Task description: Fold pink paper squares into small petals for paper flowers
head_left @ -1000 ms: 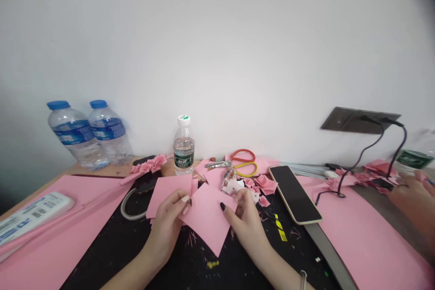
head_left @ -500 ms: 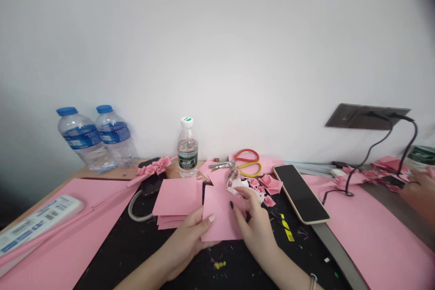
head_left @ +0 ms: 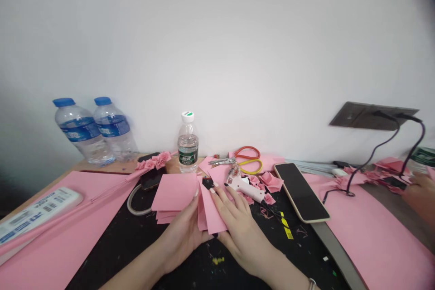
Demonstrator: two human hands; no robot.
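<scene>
The left hand (head_left: 185,229) grips a folded pink sheet (head_left: 208,213) along its left side, thumb up by the edge; the right hand (head_left: 239,229) clasps the other side, fingers nearly straight across the panel, thumb at the lower edge. The 2 hands hold it over the bench (head_left: 292,260). The paper should be very light, stiff enough to take a crease, yet easily crumpled; pinching at edges or folds seems safest. Just left sits a square stack (head_left: 174,192); beyond the right fingertips, a glue gun (head_left: 249,190).
</scene>
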